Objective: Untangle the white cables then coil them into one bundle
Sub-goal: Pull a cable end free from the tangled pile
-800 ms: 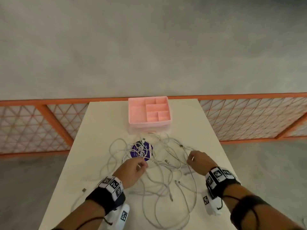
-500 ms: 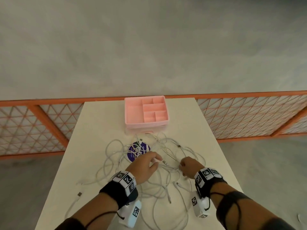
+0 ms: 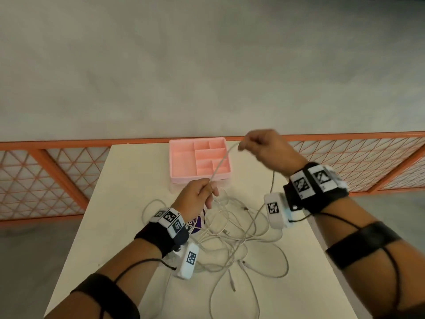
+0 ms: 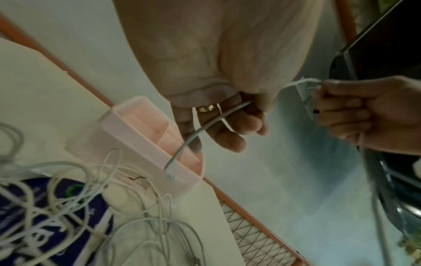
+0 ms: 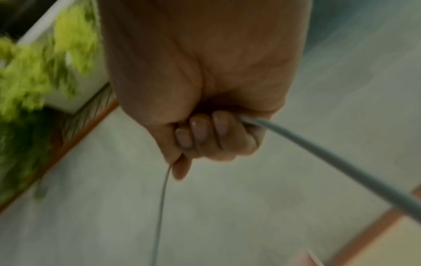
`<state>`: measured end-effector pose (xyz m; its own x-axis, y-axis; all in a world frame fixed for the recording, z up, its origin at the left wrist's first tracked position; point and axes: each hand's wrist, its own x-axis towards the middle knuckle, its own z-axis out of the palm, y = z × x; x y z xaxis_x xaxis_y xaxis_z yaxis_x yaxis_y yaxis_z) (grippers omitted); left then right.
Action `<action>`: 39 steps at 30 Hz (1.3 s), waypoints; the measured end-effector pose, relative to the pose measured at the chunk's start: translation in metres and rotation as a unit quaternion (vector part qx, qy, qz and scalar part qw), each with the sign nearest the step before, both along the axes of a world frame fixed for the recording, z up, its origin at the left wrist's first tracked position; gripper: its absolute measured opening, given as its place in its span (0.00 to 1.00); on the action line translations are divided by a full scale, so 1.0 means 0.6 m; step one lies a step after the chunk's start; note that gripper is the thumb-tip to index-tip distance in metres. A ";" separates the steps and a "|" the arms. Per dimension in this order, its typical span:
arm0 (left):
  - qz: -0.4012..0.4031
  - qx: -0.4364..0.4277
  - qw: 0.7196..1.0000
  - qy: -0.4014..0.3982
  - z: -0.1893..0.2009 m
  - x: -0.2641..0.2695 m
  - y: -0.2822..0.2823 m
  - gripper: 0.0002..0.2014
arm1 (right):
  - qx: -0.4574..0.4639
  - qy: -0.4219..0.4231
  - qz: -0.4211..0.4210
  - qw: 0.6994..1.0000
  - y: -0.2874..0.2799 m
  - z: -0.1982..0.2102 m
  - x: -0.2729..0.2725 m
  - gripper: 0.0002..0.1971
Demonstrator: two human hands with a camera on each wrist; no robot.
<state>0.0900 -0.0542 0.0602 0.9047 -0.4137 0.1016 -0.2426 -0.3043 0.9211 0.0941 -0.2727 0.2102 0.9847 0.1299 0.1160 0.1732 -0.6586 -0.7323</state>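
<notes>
The table (image 3: 128,180) carries everything here: a pale top with the tangle of white cables (image 3: 232,236) sprawled across its middle, loops crossing loops, a few connector ends poking out toward the near edge. At the far edge sits a pink divided tray (image 3: 181,157), nothing in its compartments, apart from the mess and out of the working area. Under the heap's left side peeks a purple round disc (image 3: 197,223), with strands draped over it.

Now the hands. One cable (image 3: 222,162) is lifted clear of the pile and stretched between them, which looks like a way of singling it out from the knot. The right hand (image 3: 266,148) is raised high, fist curled round that strand, and the rest of it drops from the fist back toward the heap. The left hand (image 3: 197,196) is lower, just above the pile, fingers curled with the same cable pinched near its tip; in the left wrist view the short free end (image 4: 182,153) dangles below the fingers.
</notes>
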 end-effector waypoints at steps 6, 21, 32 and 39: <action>0.021 -0.061 0.996 0.068 -0.014 -0.004 0.006 0.15 | 0.217 -0.050 -0.061 0.973 -0.004 0.072 0.036 0.11; 0.035 -0.262 0.952 0.154 0.094 0.010 -0.023 0.18 | 0.208 0.046 -0.217 0.953 -0.001 -0.080 0.024 0.33; 0.074 -0.344 0.935 0.032 0.213 0.071 -0.002 0.17 | 0.164 0.224 0.132 0.951 0.116 -0.196 -0.068 0.07; 0.149 -0.153 0.974 0.074 0.112 0.062 0.047 0.22 | 0.321 0.182 -0.031 0.929 0.077 -0.128 -0.020 0.13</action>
